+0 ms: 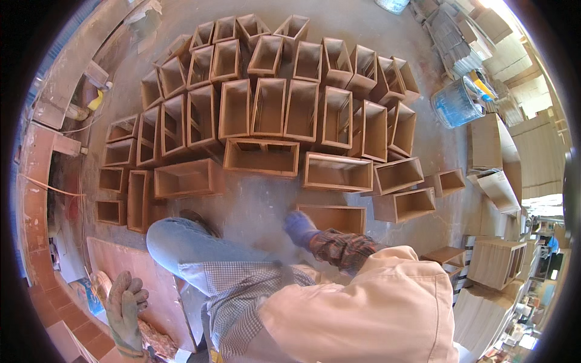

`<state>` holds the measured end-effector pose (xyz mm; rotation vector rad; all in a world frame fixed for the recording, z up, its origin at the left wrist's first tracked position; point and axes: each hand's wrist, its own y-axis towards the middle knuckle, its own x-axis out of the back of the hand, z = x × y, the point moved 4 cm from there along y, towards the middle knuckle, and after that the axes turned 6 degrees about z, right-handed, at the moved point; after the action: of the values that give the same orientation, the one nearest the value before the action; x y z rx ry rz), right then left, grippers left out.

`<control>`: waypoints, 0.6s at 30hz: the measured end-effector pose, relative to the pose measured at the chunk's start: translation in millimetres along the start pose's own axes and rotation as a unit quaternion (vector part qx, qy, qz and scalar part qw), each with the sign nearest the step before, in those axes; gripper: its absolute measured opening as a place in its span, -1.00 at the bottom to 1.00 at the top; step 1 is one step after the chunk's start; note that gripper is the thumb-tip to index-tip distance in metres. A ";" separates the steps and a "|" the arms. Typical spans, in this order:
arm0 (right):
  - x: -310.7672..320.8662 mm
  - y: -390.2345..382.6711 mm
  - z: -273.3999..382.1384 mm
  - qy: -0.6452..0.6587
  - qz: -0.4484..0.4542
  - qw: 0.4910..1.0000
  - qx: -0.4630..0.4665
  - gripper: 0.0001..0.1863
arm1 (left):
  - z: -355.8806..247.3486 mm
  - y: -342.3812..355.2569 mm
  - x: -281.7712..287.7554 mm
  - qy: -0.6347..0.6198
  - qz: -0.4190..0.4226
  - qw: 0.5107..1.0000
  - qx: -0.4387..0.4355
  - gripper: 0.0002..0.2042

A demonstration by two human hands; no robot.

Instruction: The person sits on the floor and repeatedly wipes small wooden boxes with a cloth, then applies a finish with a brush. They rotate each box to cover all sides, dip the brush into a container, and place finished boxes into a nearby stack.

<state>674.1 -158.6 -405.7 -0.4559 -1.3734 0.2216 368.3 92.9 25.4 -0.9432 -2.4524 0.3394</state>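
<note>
My right hand (300, 229), in a blue-purple glove, reaches down to the left end of a brown open wooden box (331, 210) on the floor. Motion blurs its fingers, so their grip cannot be told. At the lower left, my left hand (125, 305) is raised in a pale grey-green glove, fingers loosely bent and apart, holding nothing. It hovers over a flat pinkish board (163, 290). Ahead of me stand curved rows of similar open-topped boxes, among them a wide one (261, 173) and another wide one (336, 188).
A blue-stained bucket (457, 104) stands at the right, with cartons (486, 142) and stacked panels beyond it. Near my right side is a light wooden cabinet (496, 262). A long wooden bench (41, 157) runs along the left, a thin cord (51, 190) lying across it.
</note>
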 end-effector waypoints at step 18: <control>-38.8 -51.5 -77.1 0.415 0.139 0.801 -0.408 -0.62 | 11.1 -1.2 -4.0 0.015 -0.023 0.999 0.040 -0.50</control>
<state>736.1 -234.6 -427.6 -1.3058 -0.4496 -0.3442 364.4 88.6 15.0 -0.8505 -2.4105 0.4024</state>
